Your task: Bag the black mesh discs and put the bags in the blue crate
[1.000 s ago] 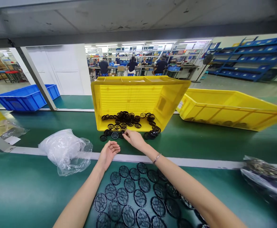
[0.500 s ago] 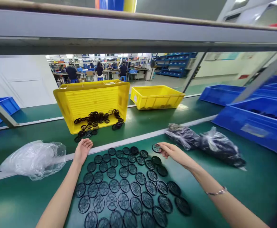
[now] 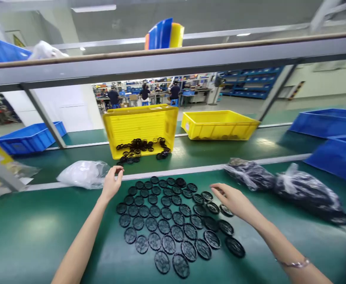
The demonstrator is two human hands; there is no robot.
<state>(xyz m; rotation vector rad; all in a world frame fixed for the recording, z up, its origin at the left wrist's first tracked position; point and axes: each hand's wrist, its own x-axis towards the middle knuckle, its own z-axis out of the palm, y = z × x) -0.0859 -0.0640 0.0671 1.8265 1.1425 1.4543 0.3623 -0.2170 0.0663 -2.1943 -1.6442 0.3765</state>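
Observation:
Many round, black, spoked plastic discs (image 3: pixel 166 213) lie spread in rough rows on the green table between my hands. My left hand (image 3: pixel 112 184) hovers near their far left corner, beside a clear plastic bag (image 3: pixel 84 174). Its fingers are loosely bent and apart, with nothing visible in them. On the right, my right hand (image 3: pixel 235 200) is over the edge of the spread, palm down, fingers stretched out and no disc between them. One disc (image 3: pixel 226 210) lies partly under this hand, and another disc (image 3: pixel 207 196) is just left of its fingertips.
Behind the spread, a yellow bin (image 3: pixel 140 126) lies tipped on its side, black discs spilling from its mouth. An upright yellow bin (image 3: pixel 220 125) stands right of it. Filled plastic bags (image 3: pixel 309 193) and blue bins (image 3: pixel 339 157) are at the right. A shelf beam (image 3: pixel 173 61) crosses overhead.
My right hand has let go of the disc it was pinching, and discs now lie around that hand. My left hand's fingers have turned inward. The head view has shifted left and up.

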